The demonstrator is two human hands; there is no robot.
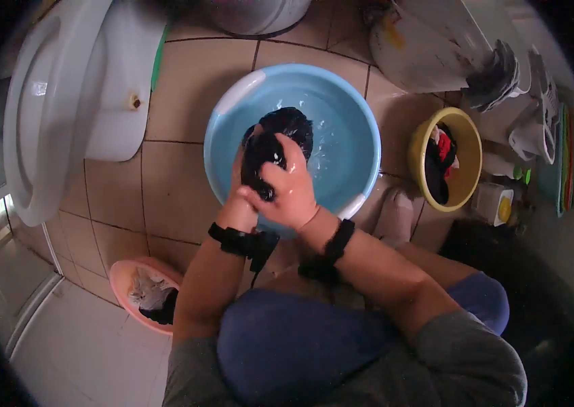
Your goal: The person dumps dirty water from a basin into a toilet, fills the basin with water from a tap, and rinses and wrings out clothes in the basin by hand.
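A wet black cloth (288,127), perhaps a garment, is bunched up between my two hands over the blue basin (360,136). My right hand (291,186) wraps round its near side, fingers curled into the folds. On the other side my left hand (242,180) grips the same cloth, partly hidden behind it and my right hand. Part of the cloth bulges out beyond my fingers, shiny with water. Water (334,146) in the basin glints and ripples beside the cloth. Both wrists wear black straps.
A yellow basin (468,183) with black and red cloths stands at right. At lower left a pink basin (119,281) holds grey and black cloths. A white toilet (29,122) is at left, a metal drum (256,15) at the top, a white bucket (412,57) upper right. Tiled floor surrounds them.
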